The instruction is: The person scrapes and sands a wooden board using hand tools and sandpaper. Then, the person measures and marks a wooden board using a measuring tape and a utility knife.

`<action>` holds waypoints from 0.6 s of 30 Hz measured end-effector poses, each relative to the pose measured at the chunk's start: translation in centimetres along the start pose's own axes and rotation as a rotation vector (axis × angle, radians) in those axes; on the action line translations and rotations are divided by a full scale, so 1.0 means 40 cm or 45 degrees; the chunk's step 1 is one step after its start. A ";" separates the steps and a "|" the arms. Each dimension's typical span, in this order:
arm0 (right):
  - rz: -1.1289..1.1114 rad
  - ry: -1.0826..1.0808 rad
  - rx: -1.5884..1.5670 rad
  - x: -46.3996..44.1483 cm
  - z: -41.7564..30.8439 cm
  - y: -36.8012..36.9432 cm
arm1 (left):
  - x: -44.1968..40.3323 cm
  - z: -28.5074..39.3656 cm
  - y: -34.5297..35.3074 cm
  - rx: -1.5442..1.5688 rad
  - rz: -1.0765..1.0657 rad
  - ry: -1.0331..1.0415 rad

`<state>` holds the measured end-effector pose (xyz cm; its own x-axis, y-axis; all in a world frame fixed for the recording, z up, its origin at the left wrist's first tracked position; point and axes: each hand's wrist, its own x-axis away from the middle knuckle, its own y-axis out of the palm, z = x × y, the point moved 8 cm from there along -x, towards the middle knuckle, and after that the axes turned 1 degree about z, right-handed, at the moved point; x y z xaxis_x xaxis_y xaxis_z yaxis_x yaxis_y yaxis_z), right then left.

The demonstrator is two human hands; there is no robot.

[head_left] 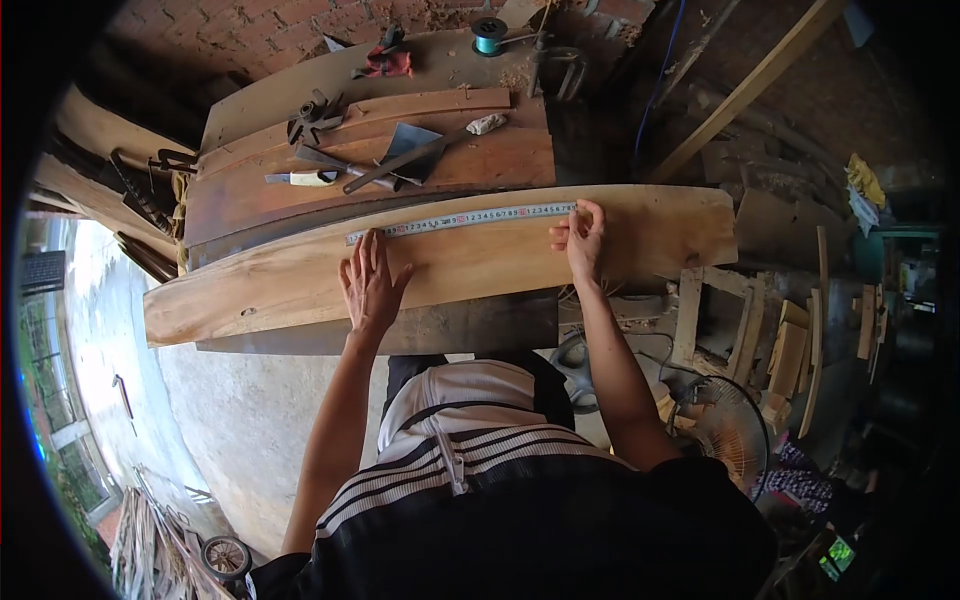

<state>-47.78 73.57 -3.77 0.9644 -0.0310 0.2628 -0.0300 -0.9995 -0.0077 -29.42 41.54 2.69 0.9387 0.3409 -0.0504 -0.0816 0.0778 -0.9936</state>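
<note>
A long wooden board (pixel 480 255) lies across the workbench in front of me. Along its upper part runs a flat strip of measuring tape (pixel 480 217), with printed numbers and red marks; no case shows. My left hand (pixel 370 285) rests on the board, fingers stretched out and thumb apart, fingertips at the tape's left end. At the other end, my right hand (pixel 582 240) has its thumb and index finger closed on the tape, while its other fingers are curled.
On the bench behind lie a hand plane (pixel 315 118), a long dark tool (pixel 410 155), a chisel-like blade (pixel 302 178) and a spool of blue line (pixel 488 36). A clamp (pixel 560 68) grips the far edge. A fan (pixel 720 430) and wood offcuts (pixel 790 350) are at right.
</note>
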 end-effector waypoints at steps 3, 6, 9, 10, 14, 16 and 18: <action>-0.059 -0.027 0.021 -0.008 0.007 0.000 | -0.003 0.007 0.002 0.030 -0.006 0.003; -0.046 0.024 0.005 -0.007 0.011 0.000 | -0.006 0.006 -0.003 0.081 -0.040 0.000; -0.041 0.045 0.018 -0.008 0.009 0.000 | -0.008 0.018 0.020 0.028 -0.032 0.065; -0.022 0.043 0.013 -0.005 -0.002 -0.013 | -0.007 0.017 0.020 -0.005 -0.052 0.051; -0.028 0.027 0.053 -0.005 -0.014 -0.005 | -0.006 0.007 0.019 -0.037 -0.091 0.025; -0.089 0.092 0.065 -0.010 -0.013 -0.004 | -0.010 0.004 0.011 -0.050 -0.106 0.003; -0.033 0.153 0.046 -0.017 -0.018 -0.015 | -0.011 0.006 0.014 -0.017 -0.159 0.001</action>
<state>-48.62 74.19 -3.24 0.9261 -0.0072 0.3773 0.0059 -0.9994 -0.0337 -29.95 41.65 2.16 0.9416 0.3285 0.0734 0.0400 0.1074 -0.9934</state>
